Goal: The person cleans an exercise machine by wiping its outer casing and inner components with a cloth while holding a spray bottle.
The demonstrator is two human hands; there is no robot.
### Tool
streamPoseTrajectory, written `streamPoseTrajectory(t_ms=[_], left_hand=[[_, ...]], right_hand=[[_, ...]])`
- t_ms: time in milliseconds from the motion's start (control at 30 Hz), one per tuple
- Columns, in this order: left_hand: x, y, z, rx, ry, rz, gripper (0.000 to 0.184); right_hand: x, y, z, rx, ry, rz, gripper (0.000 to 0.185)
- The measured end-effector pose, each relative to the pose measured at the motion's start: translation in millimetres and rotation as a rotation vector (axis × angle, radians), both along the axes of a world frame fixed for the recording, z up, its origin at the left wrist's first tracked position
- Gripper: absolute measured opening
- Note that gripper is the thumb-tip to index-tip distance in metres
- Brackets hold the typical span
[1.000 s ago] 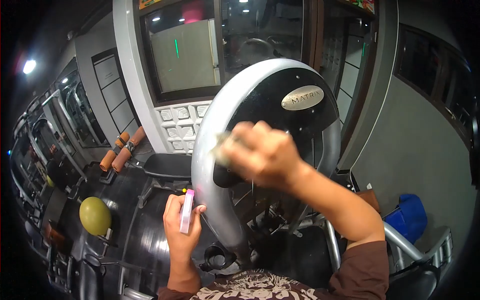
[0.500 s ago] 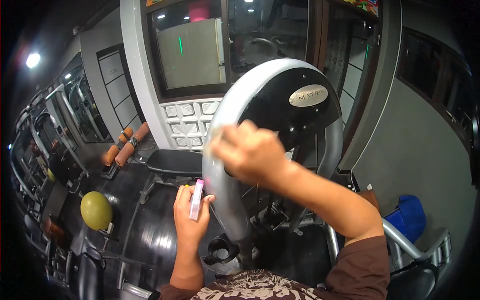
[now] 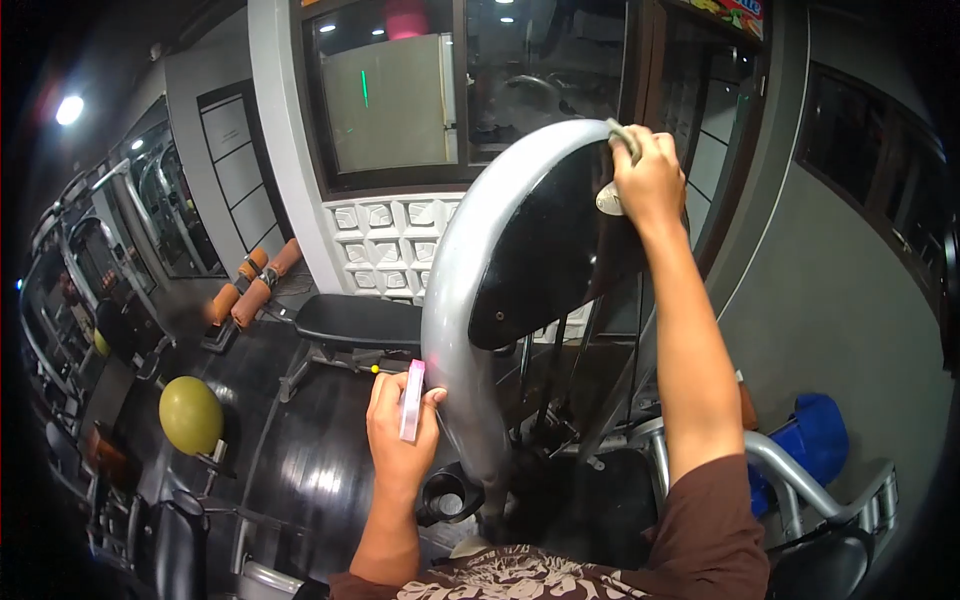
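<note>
While one arm stretches up and across, the person's right hand (image 3: 655, 180) is closed around a folded greenish-grey cloth (image 3: 623, 137), pinching it against the upper edge of a gym machine's curved silver frame (image 3: 455, 260). From where I stand, the cloth sits near the top of that arch, on its far right side, and the hand partly covers the oval badge (image 3: 606, 200) on the black panel (image 3: 540, 245) the frame surrounds. Lower down, the left hand (image 3: 390, 432) holds a small pink-topped, pale box (image 3: 411, 405) upright, gripped between the thumb and the curled fingers. That hand is just beside the lower left stretch of the frame, though I cannot tell whether the thumb touches it. Below sits a round black holder (image 3: 447, 497), close to the foot of the frame. Behind the left hand, a black padded seat (image 3: 360, 322) stands on the dark floor (image 3: 320, 470), with orange rollers (image 3: 255, 292) beyond it and a yellow-green ball (image 3: 191, 415) further left. Over on the right, a blue object (image 3: 818, 440) lies near the grey wall (image 3: 850, 290). Patterned white blocks (image 3: 385, 245) fill the wall under a dark-framed window (image 3: 390, 105).
</note>
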State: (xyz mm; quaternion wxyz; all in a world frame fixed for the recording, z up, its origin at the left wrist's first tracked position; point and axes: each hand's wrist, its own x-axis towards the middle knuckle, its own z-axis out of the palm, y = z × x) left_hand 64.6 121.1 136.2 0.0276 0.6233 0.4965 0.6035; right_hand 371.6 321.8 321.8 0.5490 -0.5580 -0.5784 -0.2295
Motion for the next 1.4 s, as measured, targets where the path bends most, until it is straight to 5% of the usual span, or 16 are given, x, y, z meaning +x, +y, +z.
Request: streamPoseTrajectory(t_ms=[133, 267, 333, 467, 600, 733, 800, 1000, 1133, 1200, 1267, 1400], left_hand=[[2, -1, 1, -0.016, -0.039, 0.006, 0.021], [2, -1, 4, -0.054, -0.039, 0.009, 0.022], [3, -2, 6, -0.067, -0.055, 0.002, 0.022], [2, 0, 3, -0.066, -0.038, 0.018, 0.022], [5, -2, 3, -0.074, -0.052, 0.026, 0.022], [5, 0, 1, -0.082, -0.080, 0.006, 0.021], [7, -1, 3, -0.085, -0.082, 0.006, 0.021], [7, -1, 1, -0.116, -0.095, 0.013, 0.019], [6, 0, 0, -0.109, -0.105, 0.001, 0.019], [6, 0, -1, -0.134, -0.087, 0.021, 0.019], [4, 1, -6, -0.130, -0.072, 0.026, 0.019], [4, 0, -5, -0.116, -0.082, 0.022, 0.019]], right_hand=[[-67, -70, -37, 0.245, -0.413, 0.323, 0.022], [-106, -140, -98, 0.320, -0.915, 0.389, 0.016], [-95, -143, -93, 0.252, -0.940, 0.458, 0.020], [-50, -76, -50, 0.229, -0.607, 0.253, 0.022], [7, -27, -6, -0.045, 0.118, 0.119, 0.024], [-34, -45, -32, 0.097, 0.001, 0.129, 0.028], [-72, -70, -53, 0.307, -0.324, 0.225, 0.023], [-105, -120, -84, 0.262, -0.751, 0.538, 0.017], [-50, -64, -30, 0.176, -0.418, 0.338, 0.028], [-20, -34, -4, -0.070, -0.054, 0.121, 0.032], [2, -16, 10, -0.227, 0.234, 0.159, 0.034], [-65, -61, -23, 0.055, -0.038, 0.258, 0.023]])
